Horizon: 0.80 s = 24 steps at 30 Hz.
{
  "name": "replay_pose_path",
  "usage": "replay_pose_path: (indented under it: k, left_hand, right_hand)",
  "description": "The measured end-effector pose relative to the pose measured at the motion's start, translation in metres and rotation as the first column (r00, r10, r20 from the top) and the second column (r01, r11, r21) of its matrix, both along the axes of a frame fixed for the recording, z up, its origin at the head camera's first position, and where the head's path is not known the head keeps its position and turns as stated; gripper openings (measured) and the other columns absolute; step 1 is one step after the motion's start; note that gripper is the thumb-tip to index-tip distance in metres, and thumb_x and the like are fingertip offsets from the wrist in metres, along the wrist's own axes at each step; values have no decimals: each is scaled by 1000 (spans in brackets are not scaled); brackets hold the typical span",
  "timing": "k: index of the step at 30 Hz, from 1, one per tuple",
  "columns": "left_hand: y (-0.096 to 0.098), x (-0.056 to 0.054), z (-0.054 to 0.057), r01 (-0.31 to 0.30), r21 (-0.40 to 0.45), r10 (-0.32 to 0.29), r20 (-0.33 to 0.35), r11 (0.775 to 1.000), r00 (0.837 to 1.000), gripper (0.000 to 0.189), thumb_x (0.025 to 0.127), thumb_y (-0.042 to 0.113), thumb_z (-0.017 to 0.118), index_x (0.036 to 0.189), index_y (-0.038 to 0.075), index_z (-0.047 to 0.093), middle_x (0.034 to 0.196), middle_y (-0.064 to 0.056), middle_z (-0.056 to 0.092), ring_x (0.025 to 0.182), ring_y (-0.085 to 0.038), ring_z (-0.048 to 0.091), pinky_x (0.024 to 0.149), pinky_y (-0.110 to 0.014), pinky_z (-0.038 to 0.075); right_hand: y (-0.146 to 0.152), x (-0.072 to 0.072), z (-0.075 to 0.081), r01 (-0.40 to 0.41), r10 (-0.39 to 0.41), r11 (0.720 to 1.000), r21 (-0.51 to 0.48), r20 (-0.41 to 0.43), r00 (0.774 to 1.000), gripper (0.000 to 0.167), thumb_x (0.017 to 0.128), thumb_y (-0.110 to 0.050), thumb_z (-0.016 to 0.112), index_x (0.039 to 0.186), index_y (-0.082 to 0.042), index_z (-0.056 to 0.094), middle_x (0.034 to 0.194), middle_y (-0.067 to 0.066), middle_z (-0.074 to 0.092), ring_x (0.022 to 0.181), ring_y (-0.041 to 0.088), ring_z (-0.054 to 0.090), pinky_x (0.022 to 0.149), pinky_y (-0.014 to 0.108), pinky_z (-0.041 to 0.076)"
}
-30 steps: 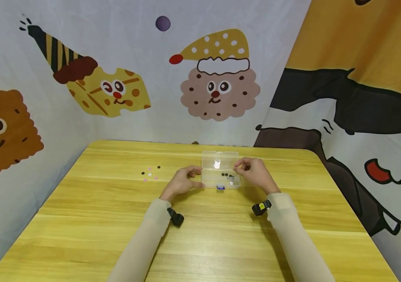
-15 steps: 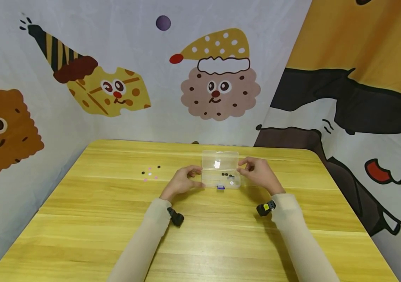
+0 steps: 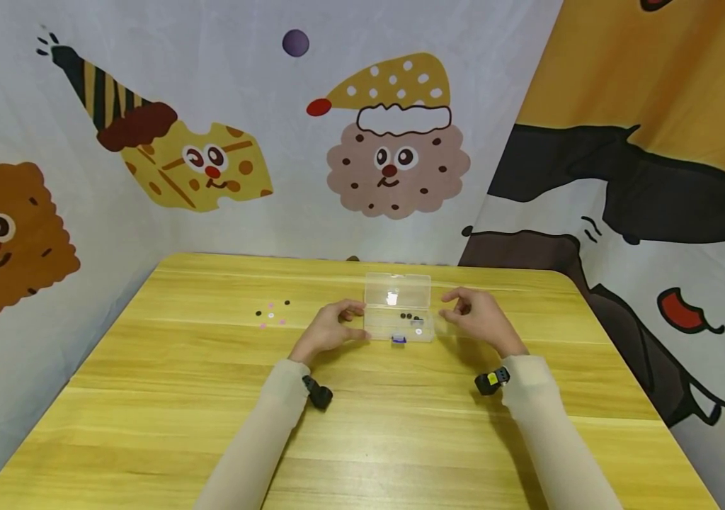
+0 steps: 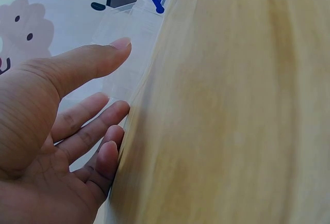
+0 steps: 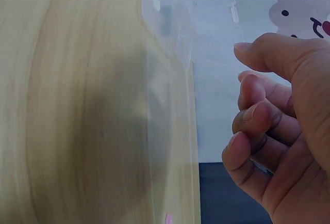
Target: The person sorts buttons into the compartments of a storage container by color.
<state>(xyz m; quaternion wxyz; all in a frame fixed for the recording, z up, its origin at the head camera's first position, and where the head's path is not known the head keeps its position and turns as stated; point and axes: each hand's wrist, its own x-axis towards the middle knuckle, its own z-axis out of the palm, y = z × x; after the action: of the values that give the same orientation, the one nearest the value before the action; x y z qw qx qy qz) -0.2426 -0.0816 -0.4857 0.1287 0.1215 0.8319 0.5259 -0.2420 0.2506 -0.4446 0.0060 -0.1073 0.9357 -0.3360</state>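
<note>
On the table lies a clear plastic box (image 3: 380, 326), its clear lid (image 3: 410, 289) raised at the back and a blue latch (image 3: 398, 340) at the front. Inside its right half are several small black discs (image 3: 406, 316) and a white disc (image 3: 418, 331). My left hand (image 3: 329, 327) holds the left end, thumb at the front corner and fingers toward the back; the left wrist view shows the thumb (image 4: 98, 64) extended over the fingers. Just right of the box, apart from it, my right hand (image 3: 477, 317) hovers with loosely curled fingers and nothing visible between them.
Left of the box, several small loose discs lie scattered on the wooden table (image 3: 362, 432), among them a black disc (image 3: 287, 302), a pink disc (image 3: 263, 326) and a white disc (image 3: 271, 315). A printed curtain (image 3: 222, 234) hangs behind the table.
My right hand has drawn back to the right, from over the box's right edge to outside it. The left hand and the box have stayed in place.
</note>
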Motion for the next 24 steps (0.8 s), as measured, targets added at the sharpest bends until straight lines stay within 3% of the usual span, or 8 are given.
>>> replay_pose_path:
  k: [24]
  left_hand:
    - [0, 0, 2, 4, -3, -4, 1, 1000, 1000, 63, 83, 23, 88, 140, 17, 62, 133, -2, 67, 119, -25, 56, 107, -46, 47]
  right_hand:
    - [49, 3, -7, 32, -31, 997, 65, -12, 999, 34, 95, -26, 75, 120, -3, 70, 77, 5, 65, 62, 17, 54, 55, 27, 44]
